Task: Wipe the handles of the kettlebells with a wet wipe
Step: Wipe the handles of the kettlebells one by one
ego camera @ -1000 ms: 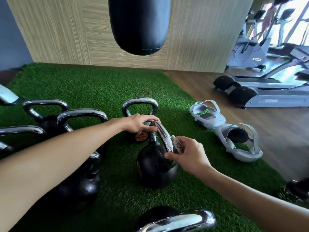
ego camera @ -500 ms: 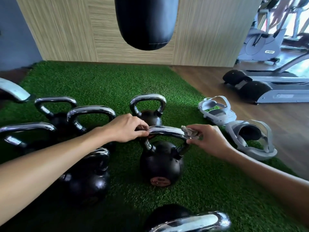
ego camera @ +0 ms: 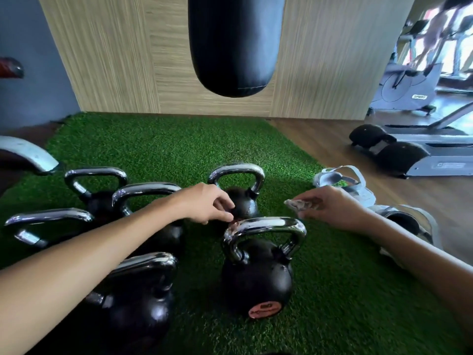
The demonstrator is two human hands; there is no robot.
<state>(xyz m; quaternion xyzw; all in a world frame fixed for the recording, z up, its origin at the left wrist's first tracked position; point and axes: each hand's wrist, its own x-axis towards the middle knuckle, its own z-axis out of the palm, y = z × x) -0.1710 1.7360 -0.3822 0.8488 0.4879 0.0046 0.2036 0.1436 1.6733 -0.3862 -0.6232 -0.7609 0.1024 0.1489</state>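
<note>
Chrome on the handle (ego camera: 266,224) of the nearest kettlebell (ego camera: 256,278), black body upright on the green turf (ego camera: 179,149), orange label low on the front. At the left end of this handle, the left hand (ego camera: 207,204), palm down, fingers (ego camera: 221,201) curled with the tips drawn close to the thumb; touching the chrome or only just above it, not possible to tell. To the right and a little behind the handle, the right hand (ego camera: 335,208), apart from the metal, pinching a crumpled wet wipe (ego camera: 295,204) between thumb and the first fingers, the other fingers not clear in the blur. Wipe in the air above the turf, near the right end of the handle but not on it. Directly behind, a second kettlebell (ego camera: 242,201), smaller in the view, partly hidden by the left hand, its chrome loop free. On the left side, four more kettlebells (ego camera: 143,298) close together, partly covered by the left forearm. Above the turf, the round bottom of a black punching bag (ego camera: 233,47) before a pale wood-panel wall (ego camera: 102,60). At the right edge of the turf, a pair of grey sandals (ego camera: 343,179), one behind the right wrist. Further right on the wooden floor (ego camera: 320,139), grey gym machines (ego camera: 430,160), somewhat blurred
</note>
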